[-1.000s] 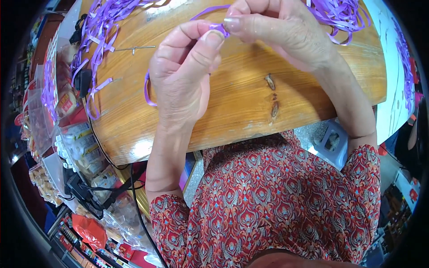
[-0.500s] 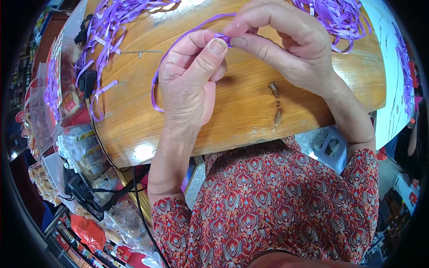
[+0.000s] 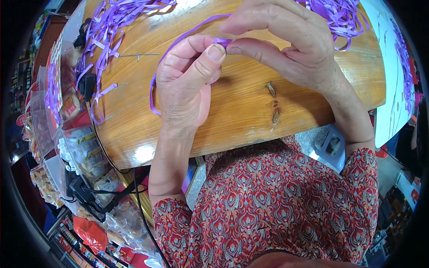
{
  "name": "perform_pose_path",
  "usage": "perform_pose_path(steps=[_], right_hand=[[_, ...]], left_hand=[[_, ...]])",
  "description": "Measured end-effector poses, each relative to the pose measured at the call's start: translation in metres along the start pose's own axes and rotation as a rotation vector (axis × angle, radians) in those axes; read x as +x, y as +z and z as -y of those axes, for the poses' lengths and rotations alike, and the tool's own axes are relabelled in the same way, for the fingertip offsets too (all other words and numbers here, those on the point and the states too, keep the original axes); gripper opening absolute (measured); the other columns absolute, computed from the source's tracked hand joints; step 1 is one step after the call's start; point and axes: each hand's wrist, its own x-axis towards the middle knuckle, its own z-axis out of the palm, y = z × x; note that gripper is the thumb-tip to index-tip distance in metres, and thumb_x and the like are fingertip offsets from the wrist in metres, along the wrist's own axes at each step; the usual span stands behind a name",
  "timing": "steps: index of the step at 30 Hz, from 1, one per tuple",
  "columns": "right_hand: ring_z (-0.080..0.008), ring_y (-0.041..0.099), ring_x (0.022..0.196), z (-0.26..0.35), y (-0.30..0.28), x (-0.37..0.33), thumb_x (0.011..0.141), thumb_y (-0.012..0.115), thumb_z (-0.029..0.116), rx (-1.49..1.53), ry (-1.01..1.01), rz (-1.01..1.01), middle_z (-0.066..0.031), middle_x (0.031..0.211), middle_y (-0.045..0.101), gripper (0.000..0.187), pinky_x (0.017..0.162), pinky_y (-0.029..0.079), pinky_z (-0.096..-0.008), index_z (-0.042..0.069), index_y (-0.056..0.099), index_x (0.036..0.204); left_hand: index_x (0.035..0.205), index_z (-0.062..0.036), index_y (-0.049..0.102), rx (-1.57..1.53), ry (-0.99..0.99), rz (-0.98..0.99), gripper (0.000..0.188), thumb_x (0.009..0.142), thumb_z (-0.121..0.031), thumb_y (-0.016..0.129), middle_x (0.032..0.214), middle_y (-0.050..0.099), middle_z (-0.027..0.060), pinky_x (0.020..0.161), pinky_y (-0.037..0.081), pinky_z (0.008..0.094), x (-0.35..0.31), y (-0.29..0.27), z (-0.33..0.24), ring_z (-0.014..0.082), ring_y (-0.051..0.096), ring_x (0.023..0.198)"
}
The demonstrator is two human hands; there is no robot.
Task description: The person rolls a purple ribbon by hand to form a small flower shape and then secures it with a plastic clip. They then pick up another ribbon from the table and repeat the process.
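Note:
My left hand [image 3: 185, 82] is closed in a pinch, thumb against bent fingers, on a folded bit of purple ribbon [image 3: 222, 41]. From there a strand of the ribbon loops over the table, left of my wrist and up behind the fingers of my right hand [image 3: 290, 51]. That hand hovers just to the right, thumb and forefinger apart. Its thumb tip lies against or very near the folded ribbon; contact is hard to tell. Any knot in the fold is too small to make out.
Tangled purple ribbons [image 3: 118, 20] lie at the table's far left, another pile [image 3: 339, 18] at far right. A thin metal rod [image 3: 138, 55] rests on the wooden table [image 3: 241, 116]. Packaged goods [image 3: 91, 149] and black cables [image 3: 85, 192] crowd the left edge.
My right forefinger has lifted away from the thumb, widening the gap between them. My left hand keeps its pinch on the ribbon, shifted slightly left and down.

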Motion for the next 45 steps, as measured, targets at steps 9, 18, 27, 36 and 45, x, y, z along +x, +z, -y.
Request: perform_pose_path(steps=[9,18,27,36,45], right_hand=[[-0.0218,0.055,0.068,-0.015,0.006,-0.001,0.072,0.070,0.003,-0.002,0.011,0.011,-0.0063,0.076,0.058,0.012,0.060,0.043,-0.0310,0.003,0.062,0.082],[-0.0235,0.056,0.069,0.000,-0.001,-0.001,0.072,0.069,0.003,0.054,0.078,0.032,-0.0073,0.077,0.058,0.014,0.058,0.044,-0.0294,0.003,0.063,0.084],[-0.0190,0.058,0.069,-0.055,0.019,-0.001,0.073,0.065,-0.002,0.152,-0.617,-0.091,-0.0073,0.076,0.059,0.008,0.061,0.044,-0.0267,0.002,0.060,0.078],[-0.0102,0.056,0.073,-0.064,0.022,-0.007,0.076,0.064,0.001,0.335,-0.497,-0.110,-0.0038,0.078,0.060,0.006,0.066,0.044,-0.0232,0.001,0.060,0.080],[-0.0078,0.055,0.073,-0.059,0.024,-0.010,0.078,0.063,0.002,0.454,-0.415,-0.076,-0.0023,0.077,0.060,0.004,0.067,0.043,-0.0214,0.001,0.061,0.081]], left_hand=[[0.094,-0.0011,0.061,-0.008,-0.012,-0.047,0.014,0.081,-0.003,0.065,0.080,0.061,0.0004,0.051,0.033,0.0167,-0.001,0.005,0.001,0.0030,0.046,0.062],[0.092,-0.0012,0.062,0.061,0.002,-0.038,0.013,0.080,-0.004,0.066,0.080,0.061,-0.0011,0.052,0.033,0.0155,-0.003,0.005,0.000,0.0022,0.046,0.063],[0.095,0.0008,0.061,0.040,-0.040,0.020,0.015,0.080,0.000,0.065,0.087,0.062,0.0020,0.068,0.043,0.0176,-0.004,-0.001,-0.001,0.0068,0.055,0.078],[0.098,0.0019,0.061,0.086,0.039,0.014,0.019,0.079,0.004,0.064,0.092,0.063,0.0041,0.076,0.044,0.0200,-0.005,0.005,-0.003,0.0087,0.057,0.083],[0.092,0.0008,0.065,0.171,0.082,-0.110,0.016,0.077,0.003,0.068,0.085,0.065,0.0033,0.071,0.046,0.0184,-0.007,0.012,-0.007,0.0080,0.059,0.077]])
